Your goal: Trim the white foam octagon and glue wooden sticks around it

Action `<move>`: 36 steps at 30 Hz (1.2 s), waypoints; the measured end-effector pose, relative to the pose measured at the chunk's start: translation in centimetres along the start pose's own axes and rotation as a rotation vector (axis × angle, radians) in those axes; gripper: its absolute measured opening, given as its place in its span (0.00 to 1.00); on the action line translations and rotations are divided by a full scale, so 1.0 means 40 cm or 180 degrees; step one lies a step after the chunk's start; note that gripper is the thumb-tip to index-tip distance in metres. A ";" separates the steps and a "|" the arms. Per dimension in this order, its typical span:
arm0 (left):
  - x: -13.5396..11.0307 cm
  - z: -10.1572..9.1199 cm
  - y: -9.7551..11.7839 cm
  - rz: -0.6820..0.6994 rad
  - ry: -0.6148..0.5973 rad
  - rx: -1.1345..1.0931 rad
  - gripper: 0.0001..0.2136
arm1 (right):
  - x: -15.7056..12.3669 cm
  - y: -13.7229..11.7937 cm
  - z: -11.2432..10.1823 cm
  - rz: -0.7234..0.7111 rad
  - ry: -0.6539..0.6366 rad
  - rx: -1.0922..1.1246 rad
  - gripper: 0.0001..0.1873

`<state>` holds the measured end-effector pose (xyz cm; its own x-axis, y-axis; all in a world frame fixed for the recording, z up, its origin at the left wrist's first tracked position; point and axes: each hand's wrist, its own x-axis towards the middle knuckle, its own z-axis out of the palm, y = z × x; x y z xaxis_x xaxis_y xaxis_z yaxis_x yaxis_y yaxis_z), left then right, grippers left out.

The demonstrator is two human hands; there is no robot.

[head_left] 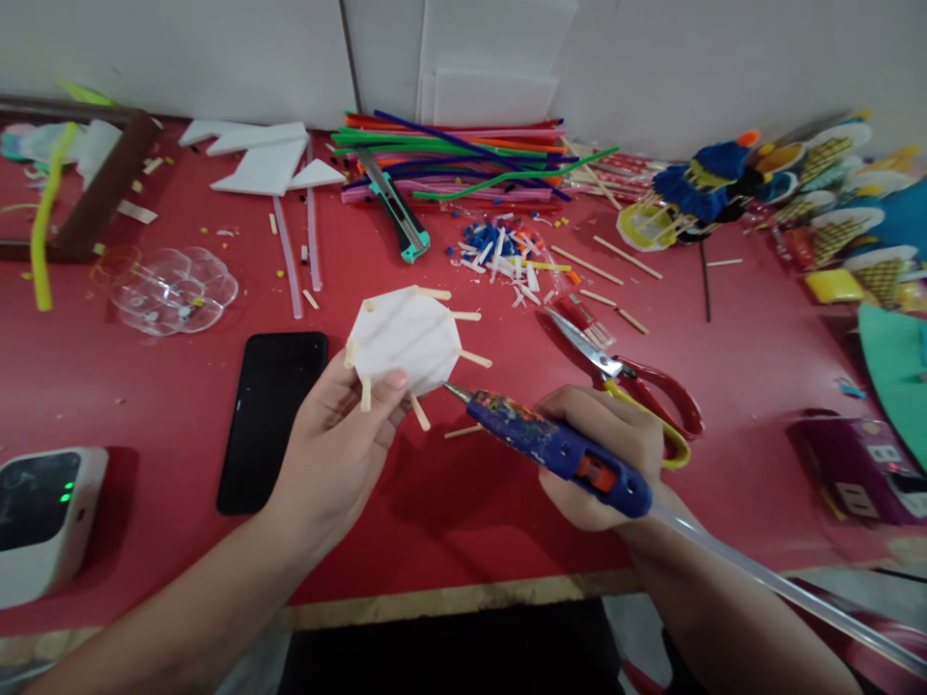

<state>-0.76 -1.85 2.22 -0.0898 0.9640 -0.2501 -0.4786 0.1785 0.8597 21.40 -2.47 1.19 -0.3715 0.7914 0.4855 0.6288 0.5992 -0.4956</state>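
My left hand (339, 434) pinches a white hexagonal foam piece (406, 338) with several short wooden sticks poking from its edges, held above the red table (145, 405). My right hand (604, 454) is wrapped round a blue glue gun (557, 446). A clear glue stick trails from the gun's back. The metal nozzle points left, just off the foam piece's lower right edge without touching it.
A black phone (269, 415) lies left of my left hand. Red-handled scissors (623, 376) lie behind my right hand. A utility knife (400, 217), colourful pipe cleaners (449, 154), foam scraps (265, 159), loose sticks, a clear plastic tray (170, 290) and a white device (43, 516) surround them.
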 end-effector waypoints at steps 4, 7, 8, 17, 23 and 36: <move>0.004 -0.002 -0.002 0.0001 0.0008 0.0014 0.17 | -0.003 0.001 -0.001 0.0028 0.0000 -0.0021 0.06; 0.006 -0.002 -0.003 0.0026 -0.0004 0.0049 0.17 | -0.004 0.001 0.000 0.0035 0.0051 -0.0028 0.06; 0.005 -0.002 -0.003 0.0026 0.0008 0.0061 0.16 | -0.004 0.001 0.000 0.0040 0.0058 -0.0034 0.06; 0.002 0.002 0.002 0.0032 0.0061 0.0132 0.17 | -0.003 0.001 0.003 0.0101 0.0007 0.0073 0.06; 0.005 0.002 0.003 0.0040 0.0077 0.0140 0.17 | -0.002 0.002 0.002 0.0061 -0.0034 0.0039 0.05; 0.008 0.007 0.023 0.0055 0.0325 0.0061 0.12 | 0.004 0.014 0.009 0.0331 -0.0407 -0.0302 0.08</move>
<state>-1.00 -1.31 3.05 -0.1868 0.9421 -0.2784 -0.4595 0.1666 0.8724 21.46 -1.98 0.74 -0.3811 0.8610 0.3368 0.7278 0.5040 -0.4651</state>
